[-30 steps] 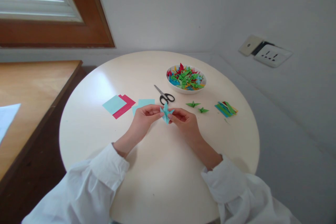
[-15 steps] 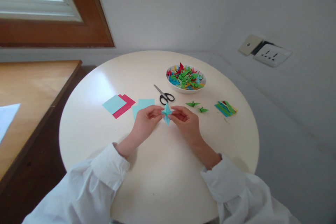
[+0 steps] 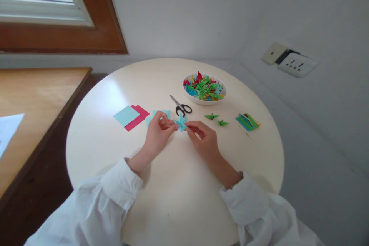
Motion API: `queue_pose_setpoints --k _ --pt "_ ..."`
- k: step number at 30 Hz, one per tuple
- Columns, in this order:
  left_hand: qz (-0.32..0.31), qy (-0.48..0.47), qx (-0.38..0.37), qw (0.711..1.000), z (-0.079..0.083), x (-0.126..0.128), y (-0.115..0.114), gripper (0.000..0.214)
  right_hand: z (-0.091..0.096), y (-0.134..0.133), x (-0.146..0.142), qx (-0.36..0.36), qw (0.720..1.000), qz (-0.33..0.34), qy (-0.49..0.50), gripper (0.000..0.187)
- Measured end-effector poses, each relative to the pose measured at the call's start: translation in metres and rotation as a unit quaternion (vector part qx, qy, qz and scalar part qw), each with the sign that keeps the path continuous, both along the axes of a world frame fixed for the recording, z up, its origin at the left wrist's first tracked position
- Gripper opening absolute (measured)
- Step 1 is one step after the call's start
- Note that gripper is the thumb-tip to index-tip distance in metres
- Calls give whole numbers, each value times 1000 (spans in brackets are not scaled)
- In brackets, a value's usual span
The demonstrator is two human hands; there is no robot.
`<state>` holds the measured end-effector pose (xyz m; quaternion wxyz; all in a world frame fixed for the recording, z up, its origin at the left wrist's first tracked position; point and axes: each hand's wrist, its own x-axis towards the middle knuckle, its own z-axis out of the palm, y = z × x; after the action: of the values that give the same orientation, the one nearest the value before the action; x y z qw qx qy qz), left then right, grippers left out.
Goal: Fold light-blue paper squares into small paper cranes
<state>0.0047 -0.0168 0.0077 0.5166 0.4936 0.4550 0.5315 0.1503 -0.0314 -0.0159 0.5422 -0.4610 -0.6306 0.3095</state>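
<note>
A light-blue folded origami paper [image 3: 181,122] is held up between my two hands, its points spread out like a star. My left hand [image 3: 158,132] pinches its left side between thumb and fingers. On the opposite side, my right hand [image 3: 204,138] pinches it with thumb and forefinger. Just beyond the paper lie black-handled scissors [image 3: 183,108], blades pointing away to the left. Light-blue paper sheets [image 3: 164,113] are partly hidden behind my left hand. Two green paper cranes [image 3: 211,116] rest on the table to the right of the scissors.
The round white table [image 3: 178,207] carries a white bowl [image 3: 203,102] full of colourful paper cranes at the back. Light-blue and crimson sheets [image 3: 127,115] lie at left, a pile of coloured paper strips [image 3: 247,122] at right. A wooden desk [image 3: 43,96] stands beyond the left edge.
The folded light-blue paper has been turned and its points now spread to several sides. My right hand has shifted its pinch slightly; both hands stay at nearly the same spot.
</note>
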Motion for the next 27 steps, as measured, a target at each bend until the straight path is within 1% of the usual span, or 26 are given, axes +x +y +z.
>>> queue_pose_setpoints --k 4,9,12,15,18,22,25,27 --pt "22 15 29 999 -2 -1 1 29 0 0 0 45 998 -7 -50 13" --pt "11 50 23 998 -8 0 1 13 0 1 1 47 996 -28 -77 10" --pt "1 84 56 995 -13 0 -1 5 0 2 1 43 995 -41 -77 9" --pt "-6 136 99 986 -16 -1 -3 12 1 2 0 30 995 -55 -73 9" --pt "-1 168 117 979 -19 -1 -4 15 1 1 0 15 996 -63 -69 8" --pt "21 161 110 981 -20 0 -3 8 0 0 -1 1 996 -66 -67 7" --pt "20 154 114 981 -20 1 -3 6 0 0 -1 5 995 -69 -72 5" --pt "14 165 124 978 -21 1 -3 7 0 -1 -2 13 994 -70 -85 5"
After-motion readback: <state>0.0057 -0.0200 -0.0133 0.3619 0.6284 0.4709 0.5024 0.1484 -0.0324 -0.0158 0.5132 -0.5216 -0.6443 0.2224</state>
